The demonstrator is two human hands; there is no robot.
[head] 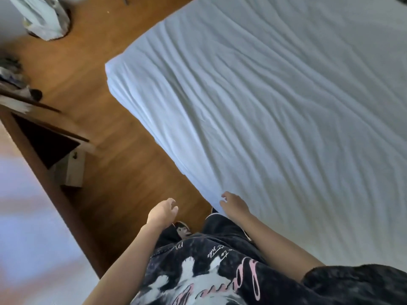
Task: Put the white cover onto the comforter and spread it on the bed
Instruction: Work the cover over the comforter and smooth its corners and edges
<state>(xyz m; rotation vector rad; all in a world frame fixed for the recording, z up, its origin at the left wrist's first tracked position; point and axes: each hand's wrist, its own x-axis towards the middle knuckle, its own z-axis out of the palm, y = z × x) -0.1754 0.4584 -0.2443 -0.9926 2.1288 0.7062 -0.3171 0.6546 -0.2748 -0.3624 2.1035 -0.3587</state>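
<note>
Two hands show at the bottom of the view, both bare-armed. Left hand (pixel 161 213) hangs over the wooden floor (pixel 132 168), fingers loosely curled, holding nothing. Right hand (pixel 234 205) sits at the near edge of the bed (pixel 123 84), fingers relaxed and slightly bent; cannot tell whether the fingertips touch the fabric or hover just above it. Below the arms, a dark shirt (pixel 209 271) with white and pink print, cut off by the frame's lower edge. One shoe tip (pixel 181 227) pokes out under the shirt; the rest of the legs mostly hidden.

White cover (pixel 275 117) lies spread flat over the bed, soft cloth with many long shallow wrinkles, draping over the near side and the rounded far-left corner. Whether the comforter is inside it cannot be told. Right and top parts run out of frame.

Left side badly blurred: a brown wooden piece of furniture (pixel 44 172) with a dark opening, and a small pale box (pixel 72 170) on the floor beside it. Farther back, blurred clutter on a worktop (pixel 13 84). Far top left, a round bin (pixel 48 20) with a pale liner, partly cropped.
</note>
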